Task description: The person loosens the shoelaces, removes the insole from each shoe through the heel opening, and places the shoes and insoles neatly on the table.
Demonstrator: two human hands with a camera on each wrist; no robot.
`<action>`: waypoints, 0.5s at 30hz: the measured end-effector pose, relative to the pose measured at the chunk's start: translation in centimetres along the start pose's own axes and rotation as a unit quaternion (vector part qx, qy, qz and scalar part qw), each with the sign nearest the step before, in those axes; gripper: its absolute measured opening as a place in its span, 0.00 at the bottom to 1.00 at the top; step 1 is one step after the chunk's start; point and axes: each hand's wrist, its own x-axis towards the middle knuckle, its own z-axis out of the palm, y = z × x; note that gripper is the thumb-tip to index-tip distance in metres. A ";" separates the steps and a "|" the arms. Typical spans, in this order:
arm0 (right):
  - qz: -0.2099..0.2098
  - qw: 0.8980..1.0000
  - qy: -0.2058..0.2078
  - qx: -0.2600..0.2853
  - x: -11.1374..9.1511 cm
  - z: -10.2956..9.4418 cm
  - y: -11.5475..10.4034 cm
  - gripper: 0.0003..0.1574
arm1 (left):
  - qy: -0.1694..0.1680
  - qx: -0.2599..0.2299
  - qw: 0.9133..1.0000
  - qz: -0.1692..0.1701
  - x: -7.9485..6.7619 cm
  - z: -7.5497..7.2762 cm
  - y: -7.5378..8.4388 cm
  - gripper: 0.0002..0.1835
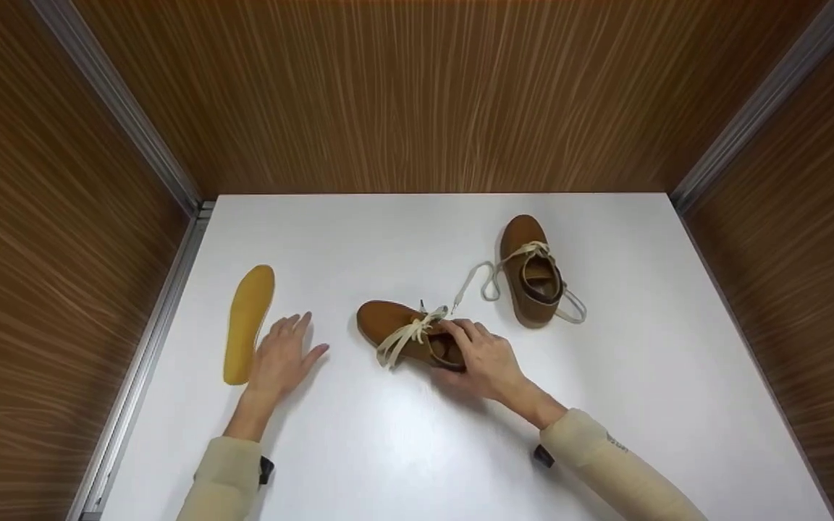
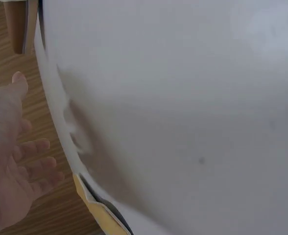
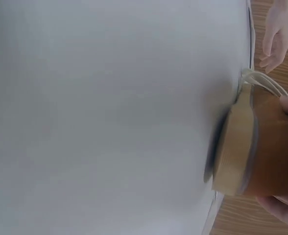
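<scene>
Brown lace-up shoe (image 1: 418, 349) lies near the middle of the white table (image 1: 388, 434), toe towards ten o'clock, heel towards four; we judge it light to moderate in weight, the upper pliable, the sole firmer, neither slippery nor fragile; we advise a hold at the collar and heel, clear of the loose laces (image 1: 411, 334). We note a smooth brown upper, a paler tan sole edge with a grey line above it, and cream laces bunched over the instep, loops drooping towards seven o'clock; whether the sole sits flat we cannot tell. The right hand (image 1: 489, 365) has its grip on the collar and heel, fingers at the far rim, thumb on the near side; the left hand (image 1: 279, 362) lies at nine o'clock, fingers spread, its grip holding nothing, beside a yellow insole (image 1: 249, 325); contact there is unconfirmed; a second shoe (image 1: 517, 275) stands at two o'clock.
</scene>
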 end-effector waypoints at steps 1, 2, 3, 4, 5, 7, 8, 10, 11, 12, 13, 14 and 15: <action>-0.001 1.000 0.000 0.003 0.0 -0.1 0.2 0.57 | -0.002 -0.010 1.000 0.002 0.1 0.1 0.6 0.41; -0.003 1.000 -0.001 0.005 0.0 -0.3 0.4 0.57 | -0.003 -0.019 1.000 0.004 0.1 0.2 1.2 0.41; -0.006 1.000 -0.003 0.007 -0.1 -0.4 0.6 0.58 | -0.003 -0.027 1.000 0.007 0.2 0.3 1.8 0.42; -0.010 1.000 -0.007 0.010 -0.1 -0.6 0.9 0.58 | -0.003 -0.033 0.999 0.010 0.2 0.4 2.3 0.42; -0.015 1.000 -0.014 0.013 -0.1 -0.8 1.1 0.58 | -0.002 -0.036 0.999 0.014 0.2 0.5 2.8 0.42; -0.028 0.999 -0.034 0.019 -0.1 -1.1 1.7 0.58 | 0.005 -0.039 0.999 0.024 0.2 0.6 3.8 0.42; -0.034 0.998 -0.046 0.022 -0.1 -1.3 2.0 0.59 | 0.009 -0.039 0.999 0.030 0.2 0.7 4.2 0.42; -0.048 0.996 -0.069 0.027 -0.2 -1.7 2.6 0.59 | 0.014 -0.037 0.998 0.039 0.2 0.8 5.1 0.43; -0.053 0.995 -0.081 0.031 -0.3 -1.8 2.9 0.60 | 0.016 -0.035 0.998 0.043 0.2 0.9 5.5 0.43; -0.059 0.993 -0.093 0.032 -0.3 -2.0 3.1 0.60 | 0.019 -0.034 0.998 0.047 0.2 1.0 5.8 0.43; -0.064 0.992 -0.103 0.035 -0.4 -2.1 3.3 0.61 | 0.019 -0.032 0.998 0.050 0.2 1.1 6.2 0.44; -0.069 0.991 -0.112 0.038 -0.4 -2.3 3.5 0.61 | 0.019 -0.031 0.998 0.053 0.2 1.1 6.6 0.45; -0.072 0.989 -0.120 0.041 -0.4 -2.4 3.7 0.62 | 0.020 -0.032 0.998 0.054 0.2 1.2 7.0 0.45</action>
